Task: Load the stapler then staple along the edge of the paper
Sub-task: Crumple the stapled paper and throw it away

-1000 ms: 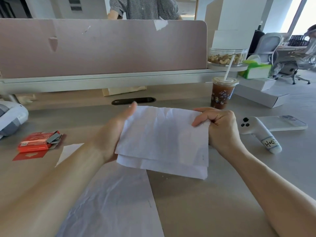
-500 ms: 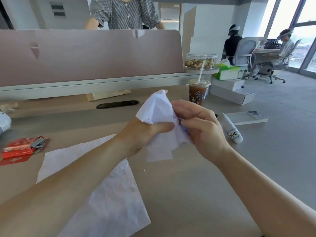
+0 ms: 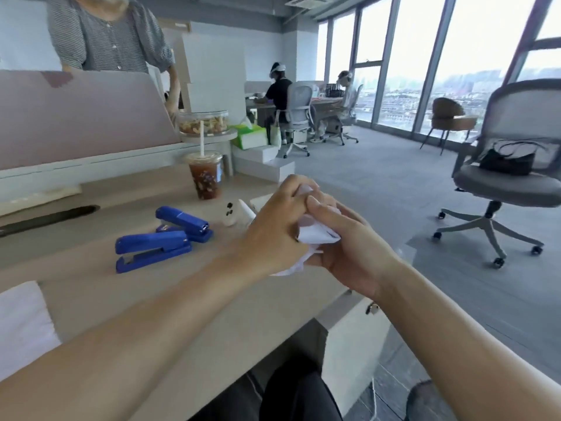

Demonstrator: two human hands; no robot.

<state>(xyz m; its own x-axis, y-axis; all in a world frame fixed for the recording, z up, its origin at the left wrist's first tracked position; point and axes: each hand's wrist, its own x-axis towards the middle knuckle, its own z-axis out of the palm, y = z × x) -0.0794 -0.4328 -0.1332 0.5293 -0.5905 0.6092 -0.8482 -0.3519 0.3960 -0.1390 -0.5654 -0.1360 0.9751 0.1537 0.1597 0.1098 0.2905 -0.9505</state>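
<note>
Both hands meet above the right end of the desk [image 3: 188, 305], closed together around a crumpled sheet of white paper [image 3: 315, 235]. The left hand [image 3: 273, 235] curls over the paper from the left, fingers wrapped across its top, while the right hand [image 3: 349, 253] cups it from below and the right, with the index finger laid over the wad. Only a folded white corner and a few creased edges show between the fingers.

To the left of the hands, 2 blue staplers lie on the desk. The nearer stapler [image 3: 151, 249] rests closed on its base; the farther stapler [image 3: 183, 223], just behind and touching it, has its top arm tilted up. Neither is touched by a hand.

Behind them stands an iced coffee cup [image 3: 205, 177] with a white straw, and a white controller [image 3: 232, 212] lies just left of the left hand's knuckles. Another sheet of white paper [image 3: 21, 323] lies at the desk's left edge. A grey office chair [image 3: 510, 177] with a black bag on its seat stands on the right.
</note>
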